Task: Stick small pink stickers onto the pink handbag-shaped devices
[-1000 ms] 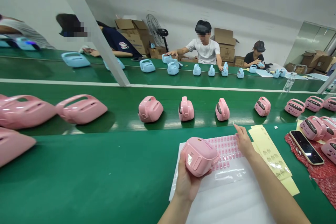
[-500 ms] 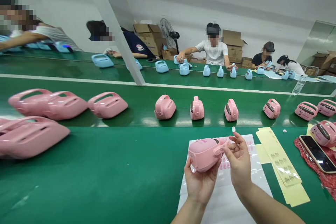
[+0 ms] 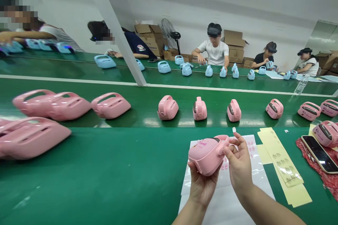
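My left hand [image 3: 202, 184] grips a pink handled device [image 3: 207, 151] from below, holding it above a clear sticker sheet [image 3: 250, 147] that lies on white paper [image 3: 227, 200]. My right hand [image 3: 239, 163] is closed beside the device's right end, fingers touching its handle. A tiny white sticker [image 3: 233, 129] sits on a raised fingertip of that hand.
Several pink devices [image 3: 200, 109] ride the green belt [image 3: 105, 168] ahead, with bigger blurred ones [image 3: 31, 137] at left. Yellow backing strips [image 3: 281, 163], a phone [image 3: 319, 154] on red cloth and more pink devices [image 3: 326, 133] lie at right. Other people work with blue devices [image 3: 186, 70] across the far belt.
My right hand left the sticker sheet with a small white sticker and came to the device. My left hand turned the device and raised it slightly.
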A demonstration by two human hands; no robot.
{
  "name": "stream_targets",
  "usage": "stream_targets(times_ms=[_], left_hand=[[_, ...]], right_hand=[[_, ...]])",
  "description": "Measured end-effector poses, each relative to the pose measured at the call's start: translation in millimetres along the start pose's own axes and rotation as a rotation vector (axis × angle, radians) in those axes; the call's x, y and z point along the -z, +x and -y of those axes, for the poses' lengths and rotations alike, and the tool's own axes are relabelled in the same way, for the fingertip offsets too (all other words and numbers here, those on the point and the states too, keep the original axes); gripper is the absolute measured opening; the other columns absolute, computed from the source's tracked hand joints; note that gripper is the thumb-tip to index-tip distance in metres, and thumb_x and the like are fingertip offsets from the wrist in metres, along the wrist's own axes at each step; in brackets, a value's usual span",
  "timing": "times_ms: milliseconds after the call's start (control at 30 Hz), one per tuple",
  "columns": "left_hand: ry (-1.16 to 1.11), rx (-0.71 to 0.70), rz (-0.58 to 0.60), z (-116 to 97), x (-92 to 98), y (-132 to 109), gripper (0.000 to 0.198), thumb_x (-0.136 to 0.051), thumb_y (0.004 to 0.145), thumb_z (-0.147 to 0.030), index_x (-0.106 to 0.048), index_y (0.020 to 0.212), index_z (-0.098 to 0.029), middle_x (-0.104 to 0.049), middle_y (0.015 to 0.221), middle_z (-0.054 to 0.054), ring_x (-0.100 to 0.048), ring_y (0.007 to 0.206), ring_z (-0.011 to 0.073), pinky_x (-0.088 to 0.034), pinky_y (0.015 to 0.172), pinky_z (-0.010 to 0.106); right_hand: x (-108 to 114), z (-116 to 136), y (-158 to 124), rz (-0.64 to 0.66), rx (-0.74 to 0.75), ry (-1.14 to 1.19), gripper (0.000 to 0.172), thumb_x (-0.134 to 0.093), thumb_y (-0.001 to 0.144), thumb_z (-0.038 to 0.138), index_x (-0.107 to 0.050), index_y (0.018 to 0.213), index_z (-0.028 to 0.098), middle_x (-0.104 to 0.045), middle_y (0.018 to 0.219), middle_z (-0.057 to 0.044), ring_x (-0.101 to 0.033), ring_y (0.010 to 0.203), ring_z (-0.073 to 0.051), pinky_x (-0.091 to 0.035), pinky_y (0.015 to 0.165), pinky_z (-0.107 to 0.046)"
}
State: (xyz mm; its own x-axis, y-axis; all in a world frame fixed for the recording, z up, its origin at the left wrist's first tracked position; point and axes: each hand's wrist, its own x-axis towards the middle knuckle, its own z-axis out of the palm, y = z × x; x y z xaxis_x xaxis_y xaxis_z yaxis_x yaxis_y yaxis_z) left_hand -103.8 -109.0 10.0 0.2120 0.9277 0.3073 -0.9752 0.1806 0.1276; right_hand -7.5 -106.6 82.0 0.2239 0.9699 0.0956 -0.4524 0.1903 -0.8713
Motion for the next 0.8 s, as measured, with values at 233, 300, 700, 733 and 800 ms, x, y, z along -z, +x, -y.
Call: stream_targets(times_ms=[233, 300, 700, 733, 800], left_hand=[[0.009, 0.011, -0.092, 0.2, -1.1, -4.1, 0.06, -0.026, 0.084, -0.058, -0.018, 0.139, -0.034, -0.064, 0.116, 0.005, -0.057, 0.109, 0.0181, -0.038, 0.097, 0.031], [0.014, 0.009, -0.087, 0.0, -2.9, -4.3, 0.061, -0.026, 0.084, -0.058, -0.019, 0.139, -0.033, -0.065, 0.116, 0.006, -0.057, 0.109, 0.0179, -0.039, 0.096, 0.03], [0.004, 0.014, -0.093, 1.0, -3.3, -4.4, 0.057, -0.023, 0.087, -0.054, -0.014, 0.139, -0.035, -0.065, 0.116, 0.004, -0.059, 0.106, 0.018, -0.037, 0.098, 0.033], [0.003, 0.012, -0.093, 2.7, -3.5, -3.7, 0.057, -0.023, 0.087, -0.054, -0.013, 0.139, -0.034, -0.065, 0.116, 0.004, -0.059, 0.106, 0.0177, -0.037, 0.098, 0.032], [0.003, 0.008, -0.091, 7.0, -4.3, -1.4, 0.058, -0.022, 0.087, -0.054, -0.011, 0.14, -0.033, -0.064, 0.117, 0.005, -0.058, 0.107, 0.0174, -0.039, 0.096, 0.03]], right_hand=[[-4.1, 1.7, -2.5, 0.001, 0.042, 0.006, 0.051, -0.066, 0.069, 0.031, -0.045, 0.115, 0.026, -0.048, 0.082, 0.002, -0.057, 0.063, -0.009, -0.053, 0.069, -0.03], [-3.6, 2.7, -2.5, 0.018, 0.033, 0.014, 0.049, -0.066, 0.069, 0.029, -0.045, 0.114, 0.027, -0.048, 0.083, 0.003, -0.057, 0.063, -0.009, -0.053, 0.069, -0.03], [-2.3, 0.9, -1.1, 0.043, 0.096, -0.076, 0.044, -0.063, 0.072, 0.03, -0.042, 0.11, 0.025, -0.048, 0.082, 0.003, -0.059, 0.062, -0.009, -0.054, 0.066, -0.03], [-0.6, -0.4, -0.5, 0.042, 0.12, -0.093, 0.043, -0.063, 0.073, 0.03, -0.041, 0.11, 0.025, -0.048, 0.081, 0.003, -0.059, 0.062, -0.009, -0.054, 0.066, -0.03], [3.6, -3.5, 0.9, 0.051, 0.169, -0.133, 0.041, -0.06, 0.075, 0.028, -0.04, 0.111, 0.026, -0.048, 0.082, 0.003, -0.059, 0.064, -0.009, -0.054, 0.068, -0.031]])
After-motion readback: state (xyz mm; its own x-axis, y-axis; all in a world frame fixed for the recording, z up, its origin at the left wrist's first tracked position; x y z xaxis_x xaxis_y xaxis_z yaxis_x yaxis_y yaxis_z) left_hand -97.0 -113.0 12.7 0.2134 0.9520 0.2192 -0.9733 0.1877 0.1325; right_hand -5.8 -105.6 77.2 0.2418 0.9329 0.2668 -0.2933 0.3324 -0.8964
